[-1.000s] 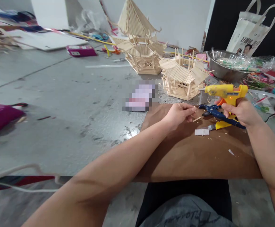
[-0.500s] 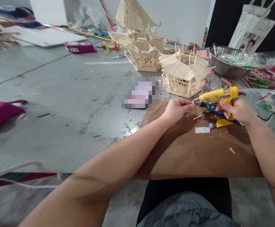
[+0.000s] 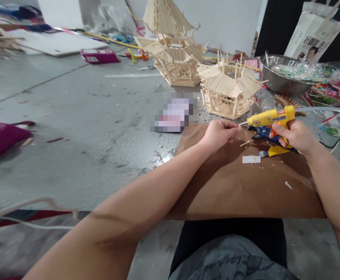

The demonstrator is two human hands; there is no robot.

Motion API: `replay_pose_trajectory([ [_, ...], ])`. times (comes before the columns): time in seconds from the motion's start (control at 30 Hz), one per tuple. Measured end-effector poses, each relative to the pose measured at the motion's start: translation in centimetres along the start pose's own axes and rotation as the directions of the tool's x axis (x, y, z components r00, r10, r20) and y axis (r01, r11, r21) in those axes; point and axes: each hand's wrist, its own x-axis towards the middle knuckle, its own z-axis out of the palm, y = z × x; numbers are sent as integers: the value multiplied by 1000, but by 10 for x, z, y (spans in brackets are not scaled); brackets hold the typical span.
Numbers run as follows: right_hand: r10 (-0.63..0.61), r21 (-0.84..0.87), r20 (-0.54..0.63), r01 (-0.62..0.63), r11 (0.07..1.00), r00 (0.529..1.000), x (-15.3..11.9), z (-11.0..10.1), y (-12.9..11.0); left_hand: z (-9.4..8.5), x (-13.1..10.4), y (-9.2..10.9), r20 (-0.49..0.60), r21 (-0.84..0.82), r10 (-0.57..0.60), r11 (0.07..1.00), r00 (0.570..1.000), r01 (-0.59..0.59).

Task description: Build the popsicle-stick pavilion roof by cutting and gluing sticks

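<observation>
My right hand [image 3: 295, 136] is wrapped round a yellow hot glue gun [image 3: 270, 116], its nozzle pointing left toward my left hand [image 3: 221, 135]. The fingers of my left hand pinch a small piece of wooden stick [image 3: 240, 126] close to the nozzle tip. Under the glue gun lies a dark blue hand tool [image 3: 260, 132], partly hidden. A yellow-handled knife [image 3: 277, 151] rests nearer to me beside a white strip [image 3: 251, 160]. Another short wooden stick [image 3: 245, 143] lies on the brown sheet [image 3: 245, 194].
Behind my hands stand a low stick pavilion [image 3: 226, 91] and a taller stick pagoda [image 3: 175, 50]. A blurred phone [image 3: 171, 116] lies left of the sheet. At the right are a metal bowl [image 3: 292, 83] and a paper bag [image 3: 310, 35]; purple packets [image 3: 3, 142] lie left.
The view shifts slightly. Both hands keep almost the same pose, with the glue gun's nozzle still beside the small piece of wooden stick.
</observation>
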Motion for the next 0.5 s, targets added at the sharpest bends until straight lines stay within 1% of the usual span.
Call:
replay_pose_trajectory([
  [0.33, -18, 1, -33, 18, 1000, 999, 1, 0, -1, 0, 1, -2, 10, 19, 18, 1000, 1000, -18],
  [0.5, -29, 21, -83, 31, 999, 996, 3, 0, 3, 1, 2, -3, -6, -72, -13, 997, 1000, 12],
])
